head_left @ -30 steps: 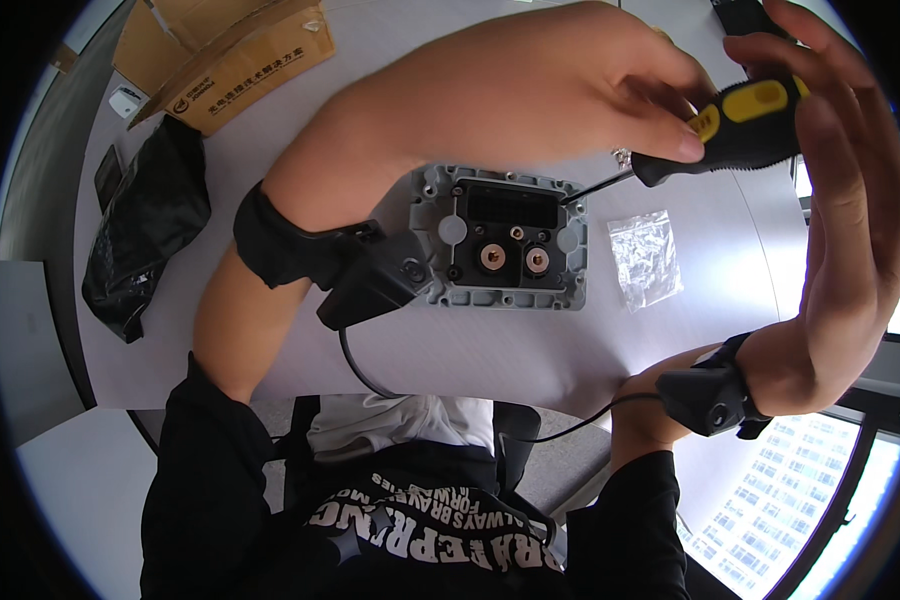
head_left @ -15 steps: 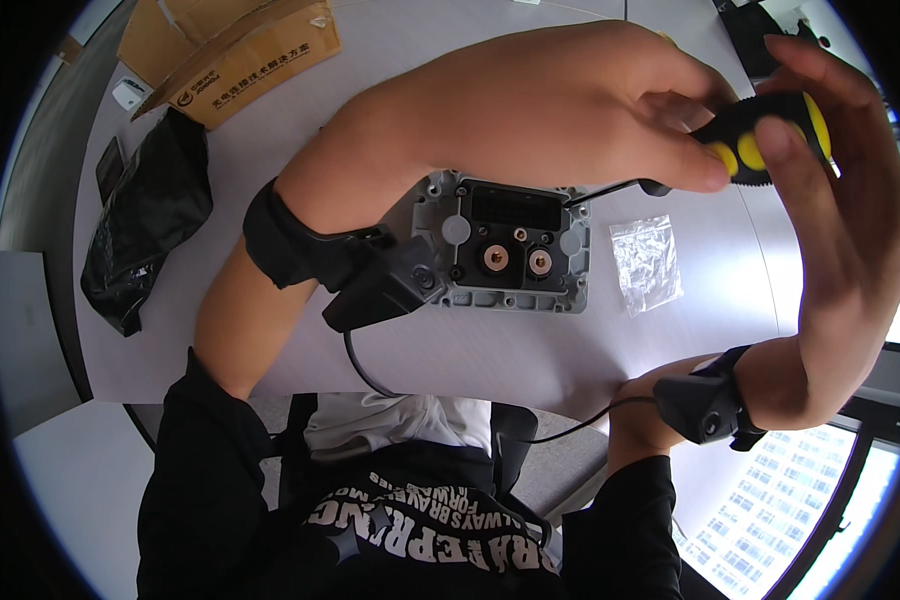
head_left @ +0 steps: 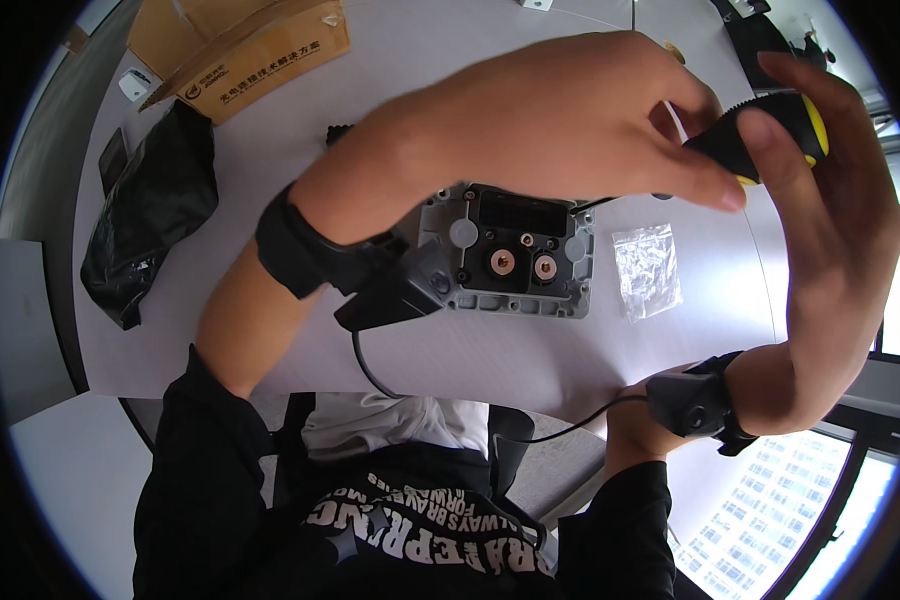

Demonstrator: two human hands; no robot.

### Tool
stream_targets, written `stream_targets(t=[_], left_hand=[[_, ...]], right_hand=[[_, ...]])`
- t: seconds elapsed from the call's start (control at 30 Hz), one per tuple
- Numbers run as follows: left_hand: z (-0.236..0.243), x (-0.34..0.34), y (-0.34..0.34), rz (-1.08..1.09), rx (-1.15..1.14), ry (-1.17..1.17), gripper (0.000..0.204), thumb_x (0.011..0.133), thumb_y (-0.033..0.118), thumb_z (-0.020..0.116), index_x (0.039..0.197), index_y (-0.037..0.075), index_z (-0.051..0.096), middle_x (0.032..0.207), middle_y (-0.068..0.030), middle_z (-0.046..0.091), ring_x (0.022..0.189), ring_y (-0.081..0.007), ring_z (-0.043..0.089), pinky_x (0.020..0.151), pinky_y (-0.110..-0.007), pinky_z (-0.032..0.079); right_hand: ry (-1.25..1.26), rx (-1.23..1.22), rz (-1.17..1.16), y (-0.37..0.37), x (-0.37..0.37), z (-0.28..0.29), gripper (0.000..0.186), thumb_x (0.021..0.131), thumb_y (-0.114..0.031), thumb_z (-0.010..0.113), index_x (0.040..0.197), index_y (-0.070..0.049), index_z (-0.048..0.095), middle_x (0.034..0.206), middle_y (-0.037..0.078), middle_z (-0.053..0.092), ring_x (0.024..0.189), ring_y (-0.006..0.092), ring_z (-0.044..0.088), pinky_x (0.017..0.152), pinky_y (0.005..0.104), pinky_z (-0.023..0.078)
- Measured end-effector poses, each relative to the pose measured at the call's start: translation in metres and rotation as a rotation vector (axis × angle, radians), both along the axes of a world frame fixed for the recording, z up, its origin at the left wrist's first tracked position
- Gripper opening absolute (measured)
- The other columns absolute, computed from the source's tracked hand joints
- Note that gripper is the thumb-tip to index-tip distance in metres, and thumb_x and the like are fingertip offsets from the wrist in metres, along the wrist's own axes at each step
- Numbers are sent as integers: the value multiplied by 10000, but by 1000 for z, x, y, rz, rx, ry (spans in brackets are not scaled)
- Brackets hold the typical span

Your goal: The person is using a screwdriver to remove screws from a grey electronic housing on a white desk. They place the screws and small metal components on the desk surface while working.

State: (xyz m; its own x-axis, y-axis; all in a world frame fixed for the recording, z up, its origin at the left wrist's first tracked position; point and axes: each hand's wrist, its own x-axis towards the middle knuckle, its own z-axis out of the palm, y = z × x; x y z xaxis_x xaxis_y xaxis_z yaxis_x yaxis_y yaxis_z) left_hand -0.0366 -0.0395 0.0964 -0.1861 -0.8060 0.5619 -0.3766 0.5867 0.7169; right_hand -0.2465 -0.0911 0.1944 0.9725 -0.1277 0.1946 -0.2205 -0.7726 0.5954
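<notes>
Both hands, left hand (head_left: 570, 125) and right hand (head_left: 830, 230), clamp fingers round the stiff, light black-and-yellow plastic-handled screwdriver (head_left: 770, 130), best held by its grippy handle.

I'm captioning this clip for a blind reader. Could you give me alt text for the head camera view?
Both hands, left hand and right hand, grip a black-and-yellow screwdriver above a grey metal housing on a white table. A small clear plastic bag lies right of the housing; a black bag and a cardboard box lie far left.
</notes>
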Motion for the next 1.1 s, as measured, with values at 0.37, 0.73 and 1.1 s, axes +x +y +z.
stream_targets(t=[0.37,0.73,1.1], left_hand=[[-10,-7,-5,4,-98,10,498,800,412,867,791,-34,645,676,-130,605,627,-276,617,636,-369,474],[-13,15,-11,-158,59,84,460,930,378,755,1134,-33,723,959,-155,757,927,-219,745,850,-307,544],[-23,-10,-9,26,-131,-65,594,831,523,823,1060,-16,727,905,-142,714,818,-266,693,761,-330,525]], right_hand=[[-562,788,-173,8,14,-19,620,986,-495,626,1417,-50,594,1268,212,680,1114,321,708,1016,440,542],[-532,619,24,-17,-7,-9,471,1014,-261,618,1445,-75,585,1249,183,701,1123,284,704,1046,406,512],[-486,539,-303,-6,-4,-11,764,927,-662,638,1418,-77,610,1148,207,734,1154,346,696,1064,490,497]])
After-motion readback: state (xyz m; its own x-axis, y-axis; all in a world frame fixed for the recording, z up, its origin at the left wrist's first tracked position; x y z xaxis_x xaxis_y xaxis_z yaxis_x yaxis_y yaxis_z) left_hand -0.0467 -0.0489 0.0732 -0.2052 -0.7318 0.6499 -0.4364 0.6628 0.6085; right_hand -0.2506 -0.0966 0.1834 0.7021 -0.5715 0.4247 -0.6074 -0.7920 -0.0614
